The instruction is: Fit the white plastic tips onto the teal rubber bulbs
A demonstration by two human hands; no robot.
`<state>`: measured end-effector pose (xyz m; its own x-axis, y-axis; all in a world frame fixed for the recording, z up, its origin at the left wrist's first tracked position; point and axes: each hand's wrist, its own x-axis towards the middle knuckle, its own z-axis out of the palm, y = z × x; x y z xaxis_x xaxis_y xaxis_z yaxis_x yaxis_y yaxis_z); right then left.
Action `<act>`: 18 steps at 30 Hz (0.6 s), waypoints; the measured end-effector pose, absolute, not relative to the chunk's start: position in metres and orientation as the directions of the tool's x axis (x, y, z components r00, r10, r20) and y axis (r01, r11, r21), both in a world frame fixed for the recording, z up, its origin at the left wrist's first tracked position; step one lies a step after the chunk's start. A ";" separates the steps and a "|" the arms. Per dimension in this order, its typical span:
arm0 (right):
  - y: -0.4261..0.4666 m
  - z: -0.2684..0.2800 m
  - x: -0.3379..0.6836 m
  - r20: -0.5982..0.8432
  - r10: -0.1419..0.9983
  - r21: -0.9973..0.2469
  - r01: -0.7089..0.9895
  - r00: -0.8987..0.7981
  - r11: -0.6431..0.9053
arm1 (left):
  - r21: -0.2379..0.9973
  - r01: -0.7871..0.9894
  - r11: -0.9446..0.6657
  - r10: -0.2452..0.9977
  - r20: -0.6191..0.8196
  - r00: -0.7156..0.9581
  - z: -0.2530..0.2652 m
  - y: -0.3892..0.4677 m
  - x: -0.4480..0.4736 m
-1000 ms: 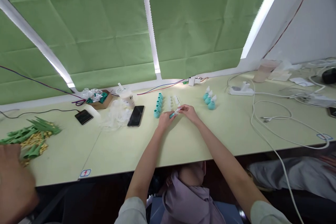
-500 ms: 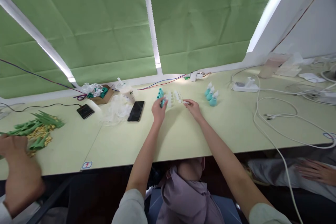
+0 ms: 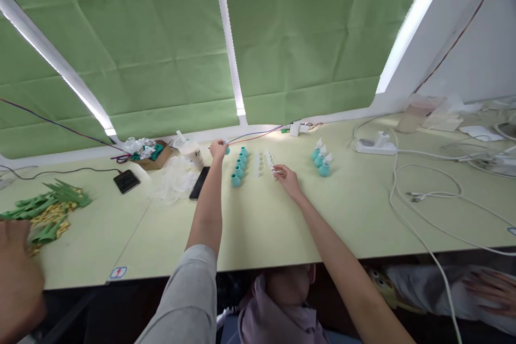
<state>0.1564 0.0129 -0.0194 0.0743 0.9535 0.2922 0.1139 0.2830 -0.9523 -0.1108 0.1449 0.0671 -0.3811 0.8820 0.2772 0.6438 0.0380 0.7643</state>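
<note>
My left hand (image 3: pixel 219 149) reaches to the back of the table, its fingers closed round a small teal bulb-shaped bottle (image 3: pixel 227 150), mostly hidden. Right of it stands a row of several open-necked teal bottles (image 3: pixel 240 163). Beside them run a row of small white pieces (image 3: pixel 257 165) and a row of white pointed tips (image 3: pixel 269 159). At the near end of the tips, my right hand (image 3: pixel 287 179) pinches a small white piece (image 3: pixel 275 172), partly covered by the fingers. Farther right stand three teal bottles with white pointed tips (image 3: pixel 321 160).
A black phone (image 3: pixel 199 185), a crumpled plastic bag (image 3: pixel 174 181) and a drink cup (image 3: pixel 191 153) lie left of my left arm. A cardboard box (image 3: pixel 155 158) is behind. A co-worker's hand (image 3: pixel 14 234) is by green cone-shaped pieces (image 3: pixel 48 232). White cables (image 3: pixel 403 183) loop at right.
My left hand has moved left and back, away from the teal row, which now shows fully. My right hand has shifted slightly left and nearer the table's front. The view has turned a little.
</note>
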 end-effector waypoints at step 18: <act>0.007 -0.009 0.153 0.265 0.958 -0.964 0.064 0.106 0.259 | 0.766 0.639 -0.075 0.914 0.309 -0.264 0.051 0.159 -0.112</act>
<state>0.1534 0.0066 -0.0093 0.1060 0.9584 0.2650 0.0644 0.2593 -0.9637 -0.1120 0.1590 0.0512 -0.2638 0.9136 0.3094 0.6387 -0.0749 0.7658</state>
